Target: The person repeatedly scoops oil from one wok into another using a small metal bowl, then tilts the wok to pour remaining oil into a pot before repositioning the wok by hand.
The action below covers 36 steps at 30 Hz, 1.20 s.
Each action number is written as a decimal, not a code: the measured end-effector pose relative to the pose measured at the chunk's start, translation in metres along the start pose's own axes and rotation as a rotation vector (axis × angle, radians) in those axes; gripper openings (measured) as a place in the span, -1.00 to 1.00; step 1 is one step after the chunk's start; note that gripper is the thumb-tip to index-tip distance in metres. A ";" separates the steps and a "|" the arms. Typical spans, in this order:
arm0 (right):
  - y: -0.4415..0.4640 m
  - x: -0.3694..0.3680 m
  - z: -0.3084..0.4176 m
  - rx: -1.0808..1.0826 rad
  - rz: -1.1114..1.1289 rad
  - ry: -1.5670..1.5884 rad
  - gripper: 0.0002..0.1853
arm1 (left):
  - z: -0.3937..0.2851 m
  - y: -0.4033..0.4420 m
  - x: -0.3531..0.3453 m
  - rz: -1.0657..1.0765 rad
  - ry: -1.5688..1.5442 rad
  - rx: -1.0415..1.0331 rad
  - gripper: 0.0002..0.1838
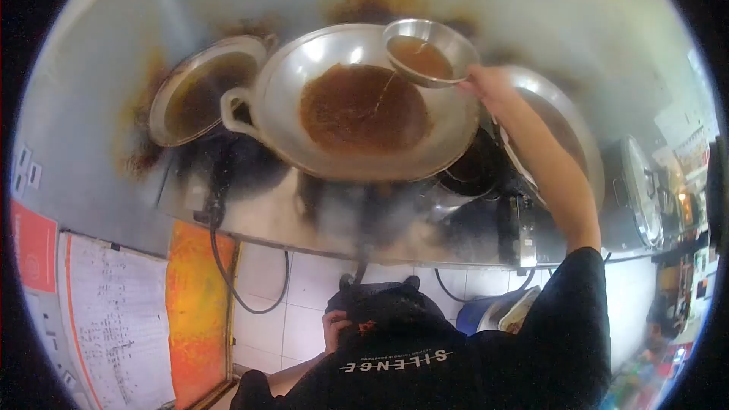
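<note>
My right hand (486, 85) grips the rim of a metal bowl (456, 42) with brown liquid inside. The bowl tilts over the right side of a large wok (281, 99). From its lower left edge a thin pale line, seemingly a trickle, runs down toward the brown liquid (357, 110) in the wok. Down at my waist, my left hand (336, 330) has its fingers curled against the black shirt (456, 334). Part of that hand is hidden, and I cannot make out what it holds, if anything.
Another pan (178, 106) with dark liquid stands left of the wok, and a third (585, 137) sits behind my right forearm. A lidded pot (644, 190) is at the far right. Hoses (250, 310) hang below the stove's front edge (357, 254).
</note>
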State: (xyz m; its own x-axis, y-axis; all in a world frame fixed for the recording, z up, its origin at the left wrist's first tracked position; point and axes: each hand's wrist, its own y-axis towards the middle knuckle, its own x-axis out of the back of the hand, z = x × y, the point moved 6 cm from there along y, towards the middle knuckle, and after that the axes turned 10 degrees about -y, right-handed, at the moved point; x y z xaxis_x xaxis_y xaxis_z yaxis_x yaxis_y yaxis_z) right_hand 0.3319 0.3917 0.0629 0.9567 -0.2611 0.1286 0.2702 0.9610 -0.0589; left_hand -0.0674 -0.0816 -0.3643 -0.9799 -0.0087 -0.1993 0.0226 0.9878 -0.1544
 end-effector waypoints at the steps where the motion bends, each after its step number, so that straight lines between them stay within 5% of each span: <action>1: -0.004 0.025 0.007 0.012 -0.074 -0.046 -0.86 | -0.011 0.005 -0.008 0.010 0.030 0.017 -0.66; 5: -0.006 0.136 0.002 0.191 -0.141 -0.357 -0.82 | -0.039 0.023 -0.042 0.104 0.155 -0.110 -0.68; 8: -0.031 0.207 0.000 0.098 -0.295 -0.545 -0.78 | -0.042 0.032 -0.053 -0.103 0.157 -0.349 -0.74; 11: -0.048 0.274 -0.006 0.129 -0.435 -0.911 -0.74 | -0.056 0.035 -0.078 -0.006 0.212 -0.416 -0.73; 15: -0.083 0.339 -0.005 -0.049 -0.673 -0.971 -0.67 | -0.057 0.045 -0.108 -0.018 0.183 -0.236 -0.76; 17: -0.074 0.377 -0.012 0.204 -0.833 -1.339 -0.63 | -0.037 0.053 -0.103 0.023 0.187 -0.193 -0.77; 18: -0.066 0.399 -0.021 0.204 -0.869 -1.405 -0.66 | -0.010 0.061 -0.099 0.153 0.135 0.007 -0.78; 20: -0.080 0.415 -0.007 0.161 -0.880 -1.356 -0.66 | 0.010 0.062 -0.116 0.284 0.090 0.210 -0.79; 23: -0.081 0.444 -0.001 0.159 -0.917 -1.312 -0.67 | -0.029 0.060 -0.144 0.126 0.069 -0.223 -0.77; 26: -0.086 0.462 0.021 0.230 -0.912 -1.233 -0.66 | -0.025 0.072 -0.158 0.149 -0.072 0.120 -0.72; 36: -0.109 0.480 0.093 0.631 -1.212 -1.193 -0.58 | -0.018 0.082 -0.187 0.189 -0.014 0.148 -0.74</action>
State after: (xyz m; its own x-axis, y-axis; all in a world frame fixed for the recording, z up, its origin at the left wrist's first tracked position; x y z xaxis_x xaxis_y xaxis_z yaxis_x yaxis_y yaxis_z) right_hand 0.7520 0.1697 0.2234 -0.3764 -0.8404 0.3900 0.3332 0.2700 0.9034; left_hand 0.1140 0.0036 -0.3224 -0.9526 0.1715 -0.2515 0.2356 0.9384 -0.2528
